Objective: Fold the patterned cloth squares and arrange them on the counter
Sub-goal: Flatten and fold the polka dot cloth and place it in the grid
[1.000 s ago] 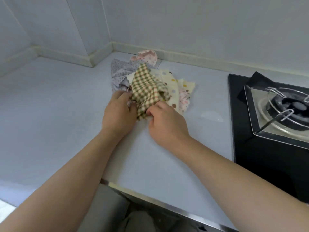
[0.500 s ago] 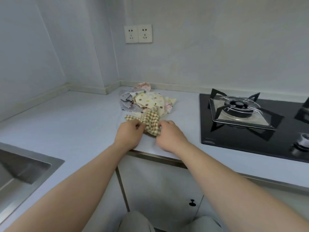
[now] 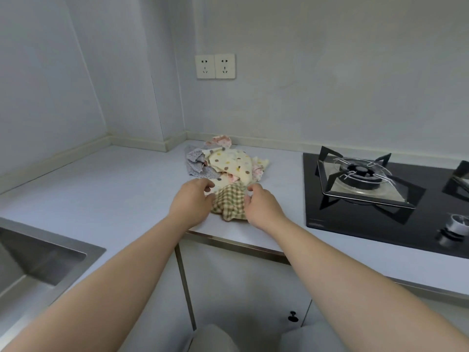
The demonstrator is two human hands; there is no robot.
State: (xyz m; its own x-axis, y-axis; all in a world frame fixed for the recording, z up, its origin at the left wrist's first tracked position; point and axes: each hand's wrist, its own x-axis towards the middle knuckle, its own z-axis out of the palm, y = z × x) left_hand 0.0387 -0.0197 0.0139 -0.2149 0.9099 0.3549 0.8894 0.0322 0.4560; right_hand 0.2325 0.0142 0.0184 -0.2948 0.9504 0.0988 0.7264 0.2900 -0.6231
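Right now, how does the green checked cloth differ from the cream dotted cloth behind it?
Pattern: the checked cloth has a green-and-cream check; the dotted cloth is cream with scattered coloured dots.
Place: the checked cloth lies nearer the front edge of the counter; the dotted cloth tops the pile farther back.
Handling: the left hand and right hand hold the checked cloth's sides; neither touches the dotted cloth.
Both are crumpled, not folded.

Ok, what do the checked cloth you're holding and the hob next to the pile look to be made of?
Checked cloth: thin woven fabric, probably cotton, with a matte finish; it bunches into soft, loose folds and the check pattern follows the creases. Hob: looks like black glass, smooth and glossy; its flat surface shows a pale sheen near the front edge.
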